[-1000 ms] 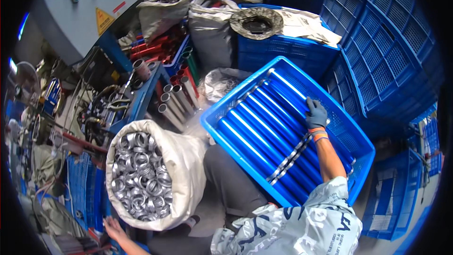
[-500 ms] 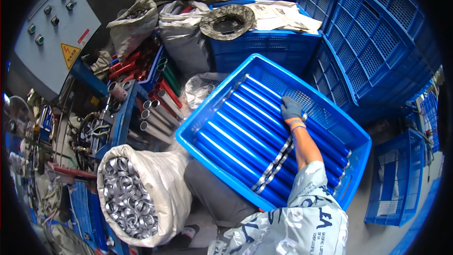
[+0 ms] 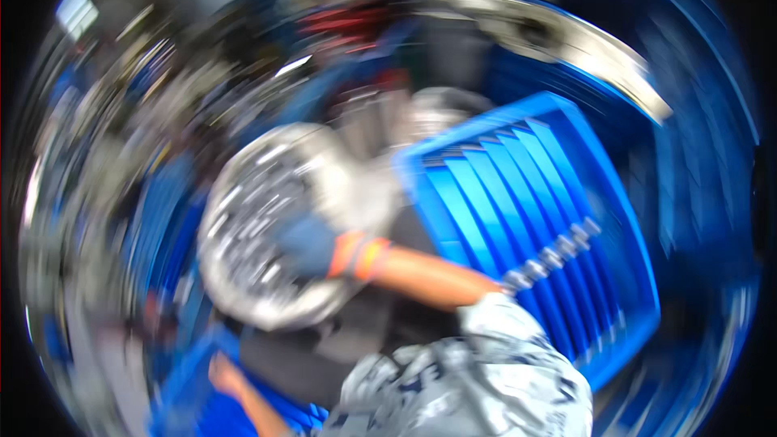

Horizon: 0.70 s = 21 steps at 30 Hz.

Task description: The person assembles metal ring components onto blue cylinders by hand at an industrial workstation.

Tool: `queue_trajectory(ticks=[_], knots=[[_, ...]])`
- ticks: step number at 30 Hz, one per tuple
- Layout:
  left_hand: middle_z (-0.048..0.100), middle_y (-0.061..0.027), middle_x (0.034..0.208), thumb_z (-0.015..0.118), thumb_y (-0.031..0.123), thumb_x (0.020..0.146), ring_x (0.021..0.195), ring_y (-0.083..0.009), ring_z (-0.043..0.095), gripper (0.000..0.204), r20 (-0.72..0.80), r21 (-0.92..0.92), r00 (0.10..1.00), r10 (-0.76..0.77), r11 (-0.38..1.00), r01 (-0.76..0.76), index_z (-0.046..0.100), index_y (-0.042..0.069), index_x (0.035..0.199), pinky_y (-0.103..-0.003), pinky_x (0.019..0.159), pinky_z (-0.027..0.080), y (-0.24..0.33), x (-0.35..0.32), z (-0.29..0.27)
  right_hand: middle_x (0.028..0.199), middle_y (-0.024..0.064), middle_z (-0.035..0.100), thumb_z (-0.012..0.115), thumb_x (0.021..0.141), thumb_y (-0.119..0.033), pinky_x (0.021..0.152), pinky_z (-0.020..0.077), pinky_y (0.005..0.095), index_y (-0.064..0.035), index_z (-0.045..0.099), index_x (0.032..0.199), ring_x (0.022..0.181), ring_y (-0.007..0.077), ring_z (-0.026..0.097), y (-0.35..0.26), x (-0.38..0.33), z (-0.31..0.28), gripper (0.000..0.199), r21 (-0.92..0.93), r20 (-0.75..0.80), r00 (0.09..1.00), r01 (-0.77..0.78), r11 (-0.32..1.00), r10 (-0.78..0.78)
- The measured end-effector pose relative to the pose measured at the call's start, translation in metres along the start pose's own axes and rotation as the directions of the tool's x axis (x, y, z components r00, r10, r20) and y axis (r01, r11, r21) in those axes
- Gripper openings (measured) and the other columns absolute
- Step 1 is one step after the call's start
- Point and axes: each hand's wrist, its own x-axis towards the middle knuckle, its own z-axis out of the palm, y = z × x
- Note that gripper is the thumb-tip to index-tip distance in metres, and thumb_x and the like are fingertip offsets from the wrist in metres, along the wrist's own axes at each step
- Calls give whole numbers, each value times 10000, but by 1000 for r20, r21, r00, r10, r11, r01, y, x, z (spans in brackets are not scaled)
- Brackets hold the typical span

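The whole picture is smeared by motion. My right hand (image 3: 306,244), in a grey-blue glove with an orange cuff, reaches left across my body into a white sack (image 3: 243,307) full of shiny metal rings (image 3: 251,194). It rests on the rings, but the blur hides whether its fingers hold one. To the right, a blue crate (image 3: 623,218) holds blue tubes (image 3: 494,194) in rows, with a line of metal rings (image 3: 550,259) laid across them. My left forearm (image 3: 236,392) enters at the lower left and its hand is lost in the blur.
Blue crates (image 3: 696,113) stand stacked along the right side. A grey sack (image 3: 437,113) sits behind the tube crate. Red and dark parts (image 3: 348,24) lie at the back and clutter fills the left, all too blurred to name.
My right hand has left the blue tubes in the crate and swung left into the sack of rings. The view has turned sharply and blurred.
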Motion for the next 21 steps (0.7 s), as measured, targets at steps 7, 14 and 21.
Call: queue_trajectory(ticks=[7,14,21], knots=[[805,-222,1136,837,238,964,1069,-404,780,399,-477,59,810,-340,908,415,762,-33,1248,-476,985,613,-213,-55,-178,1723,189,536,879,913,-356,1192,500,576,-164,666,1583,1465,450,602,-33,83,78,729,-414,263,960,27,910,91],[788,-224,1292,823,403,978,1201,-440,748,504,-408,314,820,-401,782,539,778,7,1288,-526,1081,590,-258,-198,-151,1601,231,616,792,983,-331,1047,562,614,-304,658,1607,1283,502,682,-32,76,132,639,-625,375,923,183,759,86],[634,-291,1574,981,542,804,1482,-426,605,1024,-136,379,684,-717,600,705,595,-21,1567,-494,1292,465,-221,-136,-131,1088,204,776,771,1018,-293,825,583,575,-112,772,1153,1003,455,737,-43,93,128,226,-416,464,886,197,888,21]])
